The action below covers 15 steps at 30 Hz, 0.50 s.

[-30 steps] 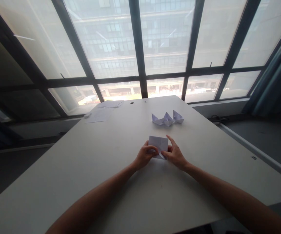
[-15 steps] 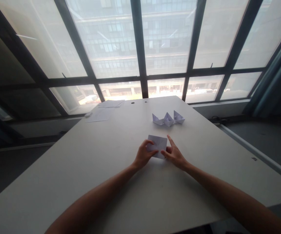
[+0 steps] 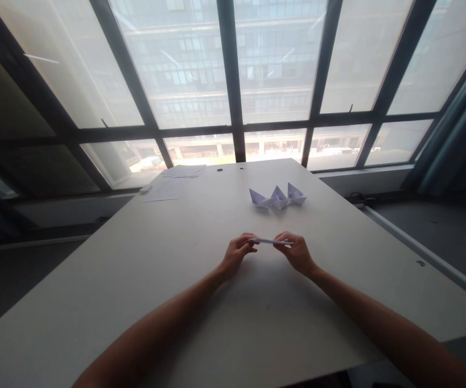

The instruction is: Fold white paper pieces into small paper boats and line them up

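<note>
While we sit at the table (image 3: 136, 280), our left hand (image 3: 236, 254) and right hand (image 3: 295, 252) pinch the ends of a folded paper (image 3: 271, 241) just above it. Farther off sit three paper boats (image 3: 277, 197), then loose sheets (image 3: 174, 182) near the window (image 3: 233, 70).

folded paper (image 3: 271, 241): seen edge-on between the two hands, so its folds and shape are impossible to make out
fingertips (image 3: 252, 242): partly tucked behind the paper's ends, grip unclear
paper boats (image 3: 278, 197): beyond the folded paper, too small to count creases
loose sheets (image 3: 167, 188): far left of the boats, any print unreadable
forearms: cut off by the bottom edge
</note>
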Each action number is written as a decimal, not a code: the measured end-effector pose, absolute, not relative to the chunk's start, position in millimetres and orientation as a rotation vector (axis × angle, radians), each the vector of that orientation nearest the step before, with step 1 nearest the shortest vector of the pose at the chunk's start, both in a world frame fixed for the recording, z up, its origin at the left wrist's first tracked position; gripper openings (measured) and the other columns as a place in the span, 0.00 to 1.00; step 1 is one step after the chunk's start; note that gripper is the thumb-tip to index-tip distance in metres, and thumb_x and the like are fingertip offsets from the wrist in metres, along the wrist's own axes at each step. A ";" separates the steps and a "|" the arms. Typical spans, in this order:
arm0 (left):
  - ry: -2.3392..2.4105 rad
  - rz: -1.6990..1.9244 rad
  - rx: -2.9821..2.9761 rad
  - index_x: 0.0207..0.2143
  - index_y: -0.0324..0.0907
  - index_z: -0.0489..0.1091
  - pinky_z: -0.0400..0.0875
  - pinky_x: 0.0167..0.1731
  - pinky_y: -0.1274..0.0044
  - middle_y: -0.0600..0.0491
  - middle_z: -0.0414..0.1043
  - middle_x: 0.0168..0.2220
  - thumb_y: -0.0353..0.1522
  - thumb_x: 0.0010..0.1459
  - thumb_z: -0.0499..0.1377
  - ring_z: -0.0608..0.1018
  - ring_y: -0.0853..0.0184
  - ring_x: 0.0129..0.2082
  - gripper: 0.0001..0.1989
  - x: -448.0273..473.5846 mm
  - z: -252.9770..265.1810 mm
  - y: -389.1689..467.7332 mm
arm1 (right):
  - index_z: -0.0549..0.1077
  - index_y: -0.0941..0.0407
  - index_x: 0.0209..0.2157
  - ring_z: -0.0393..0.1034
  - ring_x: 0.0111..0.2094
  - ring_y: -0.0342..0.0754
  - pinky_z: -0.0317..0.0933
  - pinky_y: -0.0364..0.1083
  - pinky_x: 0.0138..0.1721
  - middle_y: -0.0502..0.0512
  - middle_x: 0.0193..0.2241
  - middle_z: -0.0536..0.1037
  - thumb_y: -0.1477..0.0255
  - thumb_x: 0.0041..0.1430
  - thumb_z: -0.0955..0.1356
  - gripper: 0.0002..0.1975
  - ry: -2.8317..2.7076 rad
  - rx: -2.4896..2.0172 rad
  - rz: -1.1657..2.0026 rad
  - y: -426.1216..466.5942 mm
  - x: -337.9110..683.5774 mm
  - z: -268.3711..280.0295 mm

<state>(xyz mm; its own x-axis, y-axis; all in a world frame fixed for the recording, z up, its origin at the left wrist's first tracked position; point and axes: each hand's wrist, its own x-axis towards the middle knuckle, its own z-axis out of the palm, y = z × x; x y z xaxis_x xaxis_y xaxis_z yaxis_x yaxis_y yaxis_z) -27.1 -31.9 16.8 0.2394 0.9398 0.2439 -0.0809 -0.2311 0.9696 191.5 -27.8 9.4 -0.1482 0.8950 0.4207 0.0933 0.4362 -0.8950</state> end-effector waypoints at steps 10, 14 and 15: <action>1.001 1.131 1.843 0.34 0.40 0.75 0.73 0.39 0.72 0.48 0.72 0.40 0.39 0.49 0.67 0.75 0.63 0.40 0.13 -26.0 26.8 -37.2 | 0.80 0.54 0.31 0.69 0.34 0.49 0.63 0.47 0.35 0.56 0.33 0.73 0.70 0.56 0.71 0.05 -1.797 -0.730 0.670 -33.3 192.2 7.6; 0.970 1.069 1.950 0.32 0.40 0.73 0.73 0.36 0.76 0.49 0.70 0.40 0.41 0.45 0.70 0.74 0.64 0.39 0.16 -21.8 21.2 -39.6 | 0.79 0.53 0.33 0.69 0.35 0.49 0.64 0.46 0.34 0.57 0.34 0.72 0.68 0.56 0.71 0.05 -1.856 -0.654 0.682 -35.6 189.4 4.6; 0.959 1.064 1.954 0.32 0.40 0.73 0.73 0.36 0.76 0.48 0.70 0.41 0.40 0.47 0.69 0.74 0.64 0.40 0.15 -21.4 19.8 -39.9 | 0.79 0.53 0.33 0.69 0.35 0.49 0.64 0.46 0.34 0.57 0.34 0.72 0.68 0.56 0.71 0.05 -1.862 -0.651 0.679 -35.5 189.6 4.2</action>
<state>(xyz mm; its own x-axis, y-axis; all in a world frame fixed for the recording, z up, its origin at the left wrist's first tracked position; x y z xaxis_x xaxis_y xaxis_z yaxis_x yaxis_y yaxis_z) -21.4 -39.9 19.8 0.3877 0.8486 0.3599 0.2703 -0.4779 0.8358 189.6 -35.5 4.2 -0.3479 0.6989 0.6249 0.1325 0.6965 -0.7052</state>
